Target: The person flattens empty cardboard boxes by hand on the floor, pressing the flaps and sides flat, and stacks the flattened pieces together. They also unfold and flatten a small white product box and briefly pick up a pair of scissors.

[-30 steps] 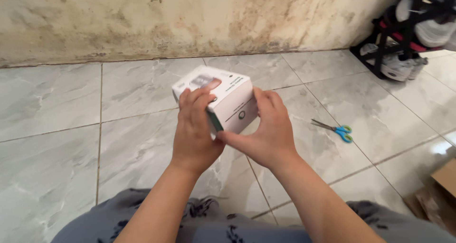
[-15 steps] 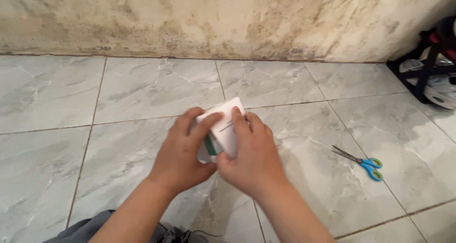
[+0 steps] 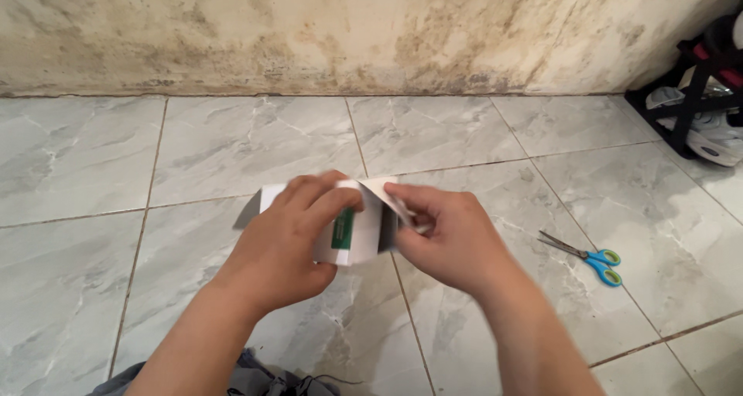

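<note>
I hold a small white cardboard box [image 3: 357,230] with a green patch on one side, low over the grey marbled floor tiles [image 3: 232,145]. My left hand [image 3: 288,241] wraps over its left side and top. My right hand [image 3: 443,237] pinches a flap at the box's right end between thumb and fingers, and that flap stands lifted. Much of the box is hidden behind my fingers.
Blue-handled scissors [image 3: 588,254] lie on the tiles to the right of my hands. A black shoe rack [image 3: 700,94] with shoes stands at the far right by the stained wall [image 3: 348,32]. Grey patterned cloth [image 3: 263,380] shows at the bottom edge.
The box has come lower and turned onto its side. My right hand shifted from covering the box to pinching its end flap, which has swung up.
</note>
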